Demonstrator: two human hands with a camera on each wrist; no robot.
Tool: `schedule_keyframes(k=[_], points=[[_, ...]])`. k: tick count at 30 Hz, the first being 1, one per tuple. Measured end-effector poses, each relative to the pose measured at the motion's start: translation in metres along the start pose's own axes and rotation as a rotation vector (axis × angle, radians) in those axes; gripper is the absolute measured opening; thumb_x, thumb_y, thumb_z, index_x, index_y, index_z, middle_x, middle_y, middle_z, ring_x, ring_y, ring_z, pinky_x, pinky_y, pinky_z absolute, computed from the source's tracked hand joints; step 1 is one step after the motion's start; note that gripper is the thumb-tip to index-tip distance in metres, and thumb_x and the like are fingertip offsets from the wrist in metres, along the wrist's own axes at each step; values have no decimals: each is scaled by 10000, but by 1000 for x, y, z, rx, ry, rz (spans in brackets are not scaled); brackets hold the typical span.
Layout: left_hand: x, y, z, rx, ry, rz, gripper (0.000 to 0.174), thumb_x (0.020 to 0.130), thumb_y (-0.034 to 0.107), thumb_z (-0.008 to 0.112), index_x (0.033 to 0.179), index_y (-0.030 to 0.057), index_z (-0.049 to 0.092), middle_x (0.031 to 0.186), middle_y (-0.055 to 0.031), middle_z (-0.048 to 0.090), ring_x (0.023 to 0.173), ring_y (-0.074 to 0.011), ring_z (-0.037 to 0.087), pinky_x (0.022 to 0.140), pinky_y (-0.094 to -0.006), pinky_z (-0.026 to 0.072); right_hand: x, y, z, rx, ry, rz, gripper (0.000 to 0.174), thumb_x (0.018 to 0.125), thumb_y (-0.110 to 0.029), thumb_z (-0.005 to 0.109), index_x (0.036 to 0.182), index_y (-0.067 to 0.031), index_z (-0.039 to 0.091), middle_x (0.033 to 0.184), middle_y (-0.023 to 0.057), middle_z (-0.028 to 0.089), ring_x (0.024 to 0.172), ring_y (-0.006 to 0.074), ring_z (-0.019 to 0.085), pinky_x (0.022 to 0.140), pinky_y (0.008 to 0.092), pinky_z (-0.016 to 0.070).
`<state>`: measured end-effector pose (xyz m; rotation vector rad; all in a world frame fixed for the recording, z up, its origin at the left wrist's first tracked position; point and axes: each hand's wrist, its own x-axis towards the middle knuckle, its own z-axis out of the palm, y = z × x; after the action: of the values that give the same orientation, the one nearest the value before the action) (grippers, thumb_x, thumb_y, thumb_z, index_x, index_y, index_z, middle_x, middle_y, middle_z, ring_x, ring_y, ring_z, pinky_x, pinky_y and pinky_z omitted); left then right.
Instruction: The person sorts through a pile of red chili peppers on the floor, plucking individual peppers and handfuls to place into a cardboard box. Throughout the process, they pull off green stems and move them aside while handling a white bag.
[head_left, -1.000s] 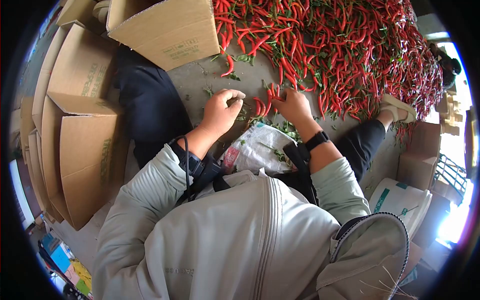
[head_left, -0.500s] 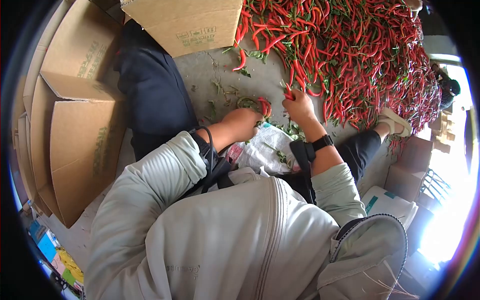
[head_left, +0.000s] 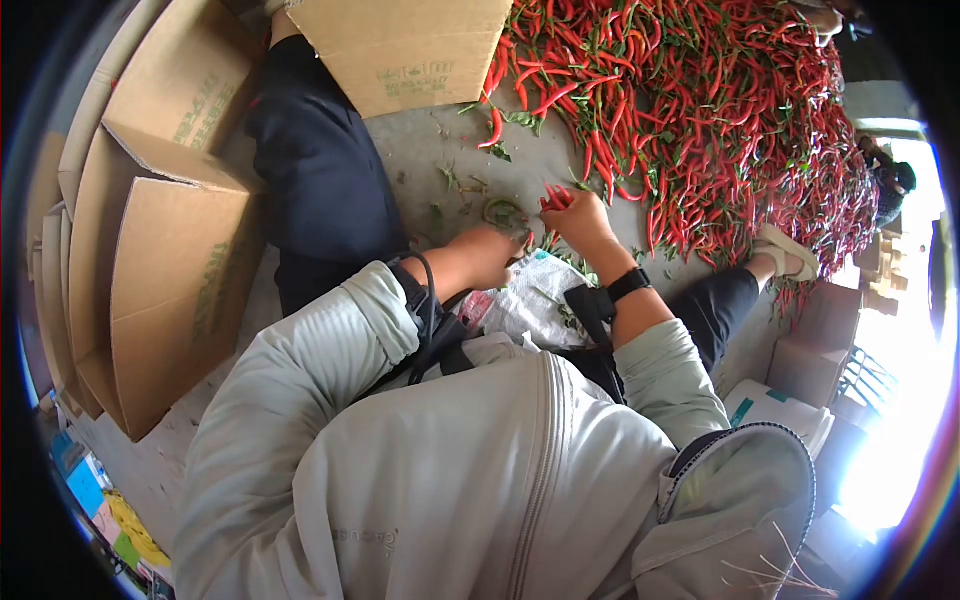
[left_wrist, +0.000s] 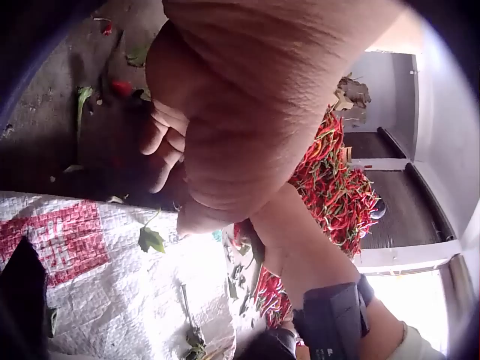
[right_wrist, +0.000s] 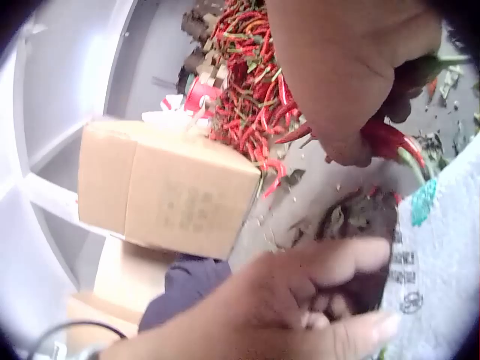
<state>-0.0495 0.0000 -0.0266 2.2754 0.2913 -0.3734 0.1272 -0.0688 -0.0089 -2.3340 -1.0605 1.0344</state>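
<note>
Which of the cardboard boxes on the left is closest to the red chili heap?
The cardboard box at the head view's top, its edge beside the chilies; the other boxes stand farther left.

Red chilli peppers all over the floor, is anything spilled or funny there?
One curved red chilli straggles at the edge of the big chilli heap, near the brown cardboard box, and green leaf scraps litter the grey floor. That looks messy, but nothing looks clearly damaged.
</note>
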Motion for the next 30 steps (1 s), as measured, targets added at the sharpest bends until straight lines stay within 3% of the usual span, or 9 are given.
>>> schedule_keyframes(k=[5, 7, 9, 10, 11, 13, 17, 25, 30], points=[[-3, 2, -1, -17, -16, 60, 356, 673, 206, 602, 997, 60, 592, 885, -198, 592, 832, -321, 583, 703, -398, 449, -37, 2, -35, 473, 74, -50, 104, 706, -105, 682, 762, -36, 627, 609, -29, 542, 513, 48, 439, 470, 227, 363], [-5, 16, -10, -237, 274, -13, 267, 666, 149, 574, 910, 49, 618, 881, -196, 595, 834, -360, 566, 722, -425, 448, -65, -10, -50, 618, 62, -20, 123, 715, -110, 683, 804, -39, 636, 598, -39, 532, 508, 41, 434, 464, 213, 347], [-9, 35, -19, -222, 394, -17, 281, 702, 135, 597, 966, 41, 608, 877, -174, 611, 771, -295, 606, 688, -366, 472, -86, -12, -57, 624, 112, -62, 118, 723, -102, 680, 810, -32, 641, 598, -46, 525, 520, 31, 432, 469, 207, 352], [-6, 42, -21, -446, 467, -6, 293, 727, 137, 609, 1000, 31, 596, 876, -148, 617, 763, -233, 609, 682, -324, 472, -86, 4, -46, 475, 221, -347, 123, 722, -104, 681, 819, -37, 647, 601, -49, 530, 531, 25, 441, 473, 207, 366], [-4, 50, -21, -677, 522, 7, 306, 753, 138, 621, 1034, 22, 584, 875, -122, 624, 755, -170, 612, 676, -282, 472, -95, -1, -47, 547, 194, -205, 134, 719, -107, 688, 834, -48, 652, 607, -56, 535, 541, 23, 446, 482, 213, 382], [-12, 75, -25, -902, 424, 179, 324, 795, 142, 618, 1074, -11, 558, 910, -78, 616, 805, -90, 574, 704, -226, 454, -119, -12, -48, 628, 120, -142, 114, 726, -89, 685, 824, -49, 644, 634, -55, 542, 581, 25, 464, 513, 212, 397], [-21, 113, -33, -956, 243, 198, 309, 811, 79, 593, 1099, -23, 542, 937, -39, 604, 810, -80, 555, 731, -214, 451, -146, -9, -36, 1030, 211, -235, 126, 759, -70, 660, 859, -26, 597, 701, -47, 562, 606, 32, 476, 537, 196, 403], [-10, 162, -23, -852, 217, 126, 252, 813, 70, 594, 1050, -13, 574, 867, -16, 600, 738, -64, 545, 655, -212, 457, -195, 3, -58, 1183, 365, -192, 125, 781, -115, 655, 869, -40, 606, 702, -50, 556, 582, 32, 464, 510, 199, 393], [-9, 172, -15, -1075, 329, 142, 226, 844, 104, 563, 1046, 5, 554, 809, 7, 557, 721, -66, 537, 637, -215, 463, -199, 25, -49, 1388, 453, -178, 104, 791, -59, 618, 884, -15, 604, 712, 2, 590, 623, 79, 546, 540, 223, 442]])
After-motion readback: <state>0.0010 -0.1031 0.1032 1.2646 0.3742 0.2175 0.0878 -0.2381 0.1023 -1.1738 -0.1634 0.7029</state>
